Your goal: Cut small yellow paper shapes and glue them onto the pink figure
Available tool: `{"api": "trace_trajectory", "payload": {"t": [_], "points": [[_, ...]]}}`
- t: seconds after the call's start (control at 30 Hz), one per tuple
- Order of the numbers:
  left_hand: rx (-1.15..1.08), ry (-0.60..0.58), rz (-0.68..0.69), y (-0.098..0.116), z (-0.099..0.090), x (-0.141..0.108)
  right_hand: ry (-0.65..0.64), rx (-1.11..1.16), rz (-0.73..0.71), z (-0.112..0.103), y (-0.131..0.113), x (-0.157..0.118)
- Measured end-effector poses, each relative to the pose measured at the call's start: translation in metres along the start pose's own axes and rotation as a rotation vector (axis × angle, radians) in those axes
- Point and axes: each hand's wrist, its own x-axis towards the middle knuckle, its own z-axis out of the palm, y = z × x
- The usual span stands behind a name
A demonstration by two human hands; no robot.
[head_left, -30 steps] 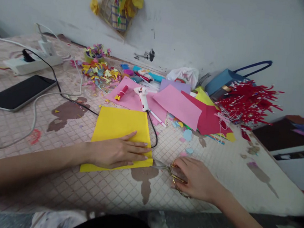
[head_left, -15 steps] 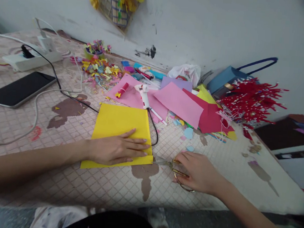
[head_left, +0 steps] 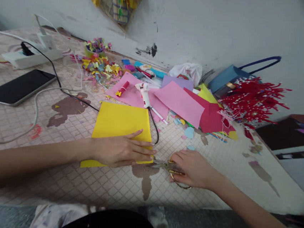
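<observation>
Flat on the table lies a yellow sheet of paper (head_left: 121, 120), with a fold along its near edge. My left hand (head_left: 124, 150) rests on its lower right part, fingers stretched out and pointing right. In my right hand (head_left: 191, 168) is a pair of gold-handled scissors (head_left: 166, 165), my fingers in the loops. Their blades point left and meet the sheet's lower right corner, close to my left fingertips. Part of the blades and of the sheet's near edge is hidden.
Behind the sheet are a white glue gun (head_left: 143, 94), pink paper (head_left: 181, 101) and paper scraps (head_left: 99, 69). A phone (head_left: 19, 85) and a power strip (head_left: 31, 57) lie left, with cables. Red beaded stems (head_left: 252, 102) and a blue bag (head_left: 231, 76) are right.
My left hand has slid a little right and nearer the sheet's near edge. The scissors have moved left, their blades now further in at the corner.
</observation>
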Motion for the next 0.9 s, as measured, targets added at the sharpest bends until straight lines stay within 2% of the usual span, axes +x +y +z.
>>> {"api": "trace_trajectory", "payload": {"t": [0.27, 0.53, 0.9], "points": [[0.048, -0.051, 0.032, -0.014, 0.009, 0.002, -0.033, -0.008, -0.082, 0.005, 0.01, 0.001], [0.067, -0.07, 0.014, -0.013, 0.009, 0.002, 0.002, -0.037, -0.169, 0.006, 0.014, 0.001], [0.098, -0.104, 0.007, -0.014, 0.009, 0.001, 0.075, -0.092, -0.199, 0.007, 0.018, 0.001]]}}
